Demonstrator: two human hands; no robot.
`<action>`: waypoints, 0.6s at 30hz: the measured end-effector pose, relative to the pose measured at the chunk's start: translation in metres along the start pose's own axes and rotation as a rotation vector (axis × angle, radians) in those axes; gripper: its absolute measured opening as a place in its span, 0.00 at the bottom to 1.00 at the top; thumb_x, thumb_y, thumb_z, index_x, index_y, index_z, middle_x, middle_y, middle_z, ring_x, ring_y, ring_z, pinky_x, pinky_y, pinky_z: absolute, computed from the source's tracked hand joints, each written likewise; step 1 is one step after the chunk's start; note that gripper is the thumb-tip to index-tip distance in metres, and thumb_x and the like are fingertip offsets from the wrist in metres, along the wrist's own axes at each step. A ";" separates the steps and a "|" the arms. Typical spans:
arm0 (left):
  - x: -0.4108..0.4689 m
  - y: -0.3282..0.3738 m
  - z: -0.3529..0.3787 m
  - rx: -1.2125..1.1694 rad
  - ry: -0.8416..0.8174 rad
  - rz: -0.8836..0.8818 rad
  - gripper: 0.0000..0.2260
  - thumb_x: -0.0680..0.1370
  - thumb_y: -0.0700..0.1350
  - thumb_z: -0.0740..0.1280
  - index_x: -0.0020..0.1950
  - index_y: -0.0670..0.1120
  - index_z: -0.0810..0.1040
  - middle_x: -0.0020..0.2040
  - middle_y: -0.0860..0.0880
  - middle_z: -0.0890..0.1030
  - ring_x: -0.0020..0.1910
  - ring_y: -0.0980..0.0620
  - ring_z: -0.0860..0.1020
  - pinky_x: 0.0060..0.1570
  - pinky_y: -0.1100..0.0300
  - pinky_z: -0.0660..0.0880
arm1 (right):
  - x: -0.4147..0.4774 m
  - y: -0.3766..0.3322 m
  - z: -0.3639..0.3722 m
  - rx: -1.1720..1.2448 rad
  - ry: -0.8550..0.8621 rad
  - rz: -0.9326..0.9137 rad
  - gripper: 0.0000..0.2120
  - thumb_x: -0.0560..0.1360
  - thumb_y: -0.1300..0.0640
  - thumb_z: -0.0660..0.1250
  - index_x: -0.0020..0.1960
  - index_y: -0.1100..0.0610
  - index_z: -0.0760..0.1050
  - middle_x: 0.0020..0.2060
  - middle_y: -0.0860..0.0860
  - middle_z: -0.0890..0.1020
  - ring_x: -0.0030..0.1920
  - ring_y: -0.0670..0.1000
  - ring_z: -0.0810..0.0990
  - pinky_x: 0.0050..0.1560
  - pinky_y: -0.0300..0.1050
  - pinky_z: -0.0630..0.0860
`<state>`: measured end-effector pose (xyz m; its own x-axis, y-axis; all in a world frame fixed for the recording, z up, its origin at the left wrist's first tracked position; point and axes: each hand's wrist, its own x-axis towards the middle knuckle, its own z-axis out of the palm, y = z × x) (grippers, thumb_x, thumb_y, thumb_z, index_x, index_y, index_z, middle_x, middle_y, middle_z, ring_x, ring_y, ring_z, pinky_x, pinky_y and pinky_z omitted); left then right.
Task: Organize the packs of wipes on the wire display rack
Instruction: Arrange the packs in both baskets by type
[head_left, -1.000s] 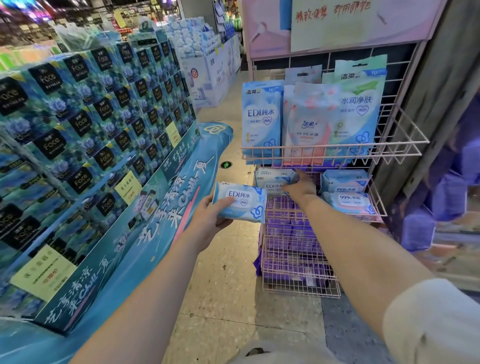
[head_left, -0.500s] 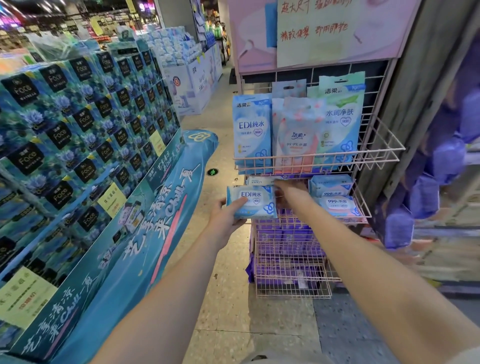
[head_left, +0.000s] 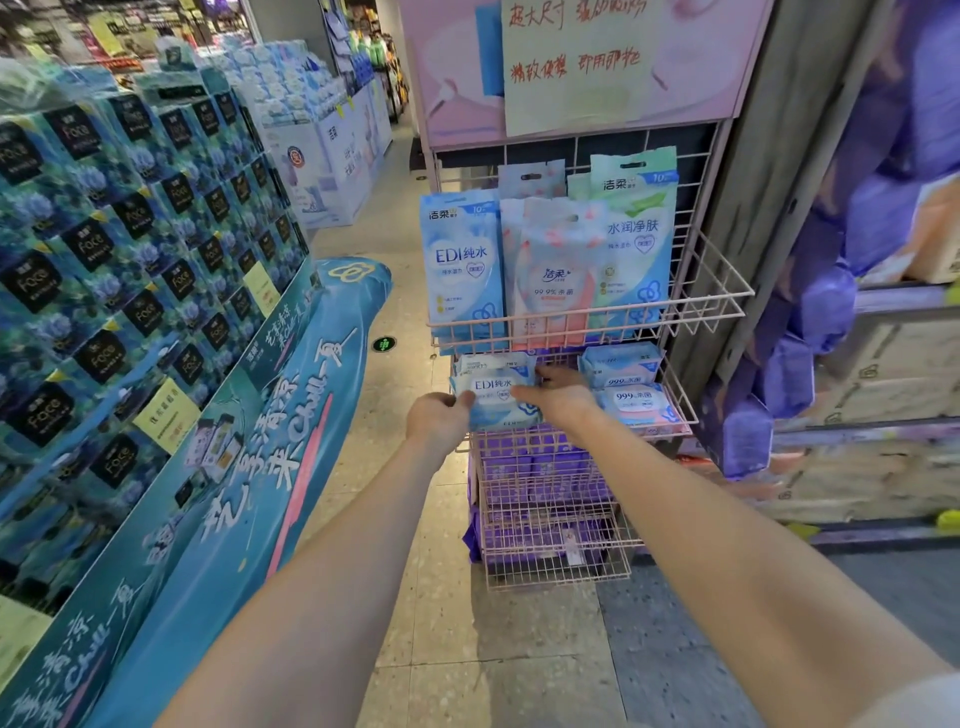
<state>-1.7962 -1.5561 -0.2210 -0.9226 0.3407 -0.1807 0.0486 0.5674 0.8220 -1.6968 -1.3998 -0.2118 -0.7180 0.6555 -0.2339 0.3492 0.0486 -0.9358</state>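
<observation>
The blue EDI wipes pack sits at the front left of the middle basket of the pink wire display rack, held between both hands. The left hand pinches its left end with thumb on top; the right hand grips its right end, fingers curled round the edge. It appears to be resting on, or just above, a similar pack behind it; whether it has been let go onto the stack cannot be told.

Judging by how things lie, this pack is nearly placed and only needs releasing and squaring up. To its right in the same basket, two 999 wipes packs lie stacked and fairly tidy. In the top basket above, three tall hanging packs stand upright: a blue EDI pack, a pink pack and a green-topped pack, overlapping somewhat, so they may yet want straightening. The lower baskets hold purple packs that look loosely piled.

The middle of the basket is hidden behind the right hand. The purple packs' labels are too blurred through the wire to read, and the rack's right side is cut off by hanging purple goods.
</observation>
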 end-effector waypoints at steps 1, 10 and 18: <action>0.001 -0.004 0.001 0.014 0.004 -0.005 0.16 0.81 0.54 0.70 0.62 0.45 0.82 0.58 0.43 0.84 0.53 0.43 0.81 0.55 0.51 0.79 | 0.001 0.003 0.001 -0.078 -0.006 0.012 0.28 0.75 0.54 0.77 0.72 0.59 0.74 0.66 0.55 0.80 0.65 0.55 0.80 0.67 0.46 0.75; -0.003 -0.014 0.012 0.546 -0.067 0.278 0.14 0.82 0.54 0.64 0.60 0.54 0.86 0.61 0.47 0.85 0.59 0.43 0.81 0.56 0.52 0.79 | 0.000 0.015 0.008 -0.575 -0.037 0.009 0.14 0.77 0.57 0.72 0.62 0.57 0.80 0.55 0.53 0.84 0.55 0.54 0.82 0.46 0.37 0.72; 0.008 -0.025 0.005 0.366 -0.045 0.246 0.13 0.81 0.48 0.65 0.63 0.52 0.84 0.64 0.49 0.84 0.58 0.48 0.80 0.56 0.58 0.76 | -0.001 0.023 0.001 -0.701 -0.104 -0.072 0.23 0.82 0.52 0.67 0.74 0.57 0.71 0.66 0.57 0.80 0.62 0.57 0.80 0.59 0.44 0.76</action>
<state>-1.8028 -1.5639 -0.2454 -0.8498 0.5260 -0.0336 0.4039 0.6908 0.5997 -1.6889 -1.4001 -0.2334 -0.7953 0.5589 -0.2349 0.5790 0.5853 -0.5676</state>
